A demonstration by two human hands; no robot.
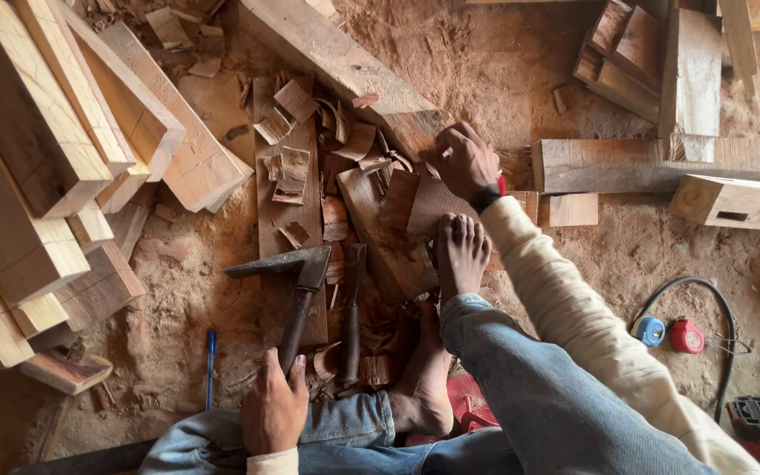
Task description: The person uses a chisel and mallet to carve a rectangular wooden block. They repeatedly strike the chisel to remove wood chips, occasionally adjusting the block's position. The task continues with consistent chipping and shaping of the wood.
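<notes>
A seated woodworker's left hand (273, 406) curls its fingers round the wooden handle of a steel-headed adze (296, 283), a heavy, rigid tool best held low on its shaft. The right hand (465, 162), fingers pressed together, pins a stiff brown wood block (420, 204) mid-scene. Sawdust and offcuts cover the dirt floor (503, 62); pale timber (37, 149) is stacked at left.
</notes>
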